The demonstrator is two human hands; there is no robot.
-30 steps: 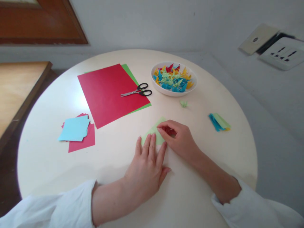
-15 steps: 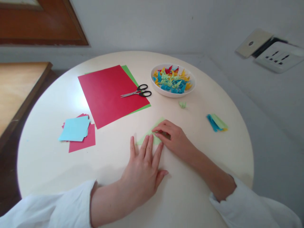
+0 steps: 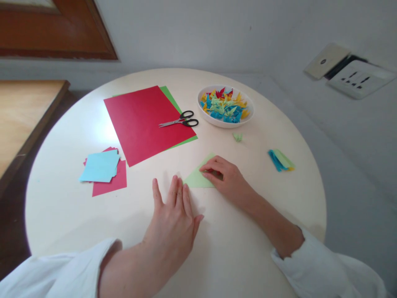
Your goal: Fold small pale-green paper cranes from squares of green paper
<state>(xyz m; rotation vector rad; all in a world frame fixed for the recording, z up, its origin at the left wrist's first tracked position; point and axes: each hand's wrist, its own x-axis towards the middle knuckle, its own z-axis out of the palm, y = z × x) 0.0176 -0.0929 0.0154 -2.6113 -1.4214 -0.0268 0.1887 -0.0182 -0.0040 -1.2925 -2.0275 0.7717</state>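
Observation:
A light green sheet of origami paper (image 3: 198,178), folded into a triangle, lies flat on the table in front of me. My left hand (image 3: 172,219) is spread flat with its fingers stretched, its fingertips at the left corner of the triangle. Thumb and index finger of my right hand (image 3: 228,180) pinch together on the paper, and this hand covers the right part of it. Beyond them sits a small light green folded paper crane (image 3: 237,137).
A white bowl (image 3: 226,123) of colourful paper cranes stands at the back. Black-handled scissors (image 3: 182,119) lie on a large red sheet (image 3: 145,124) over a green one. Blue and red paper squares (image 3: 101,165) are at left, folded papers (image 3: 281,160) at right.
My left hand has slid left across the triangle to its left corner, uncovering the lower edge. My right hand has stayed pinched at nearly the same spot.

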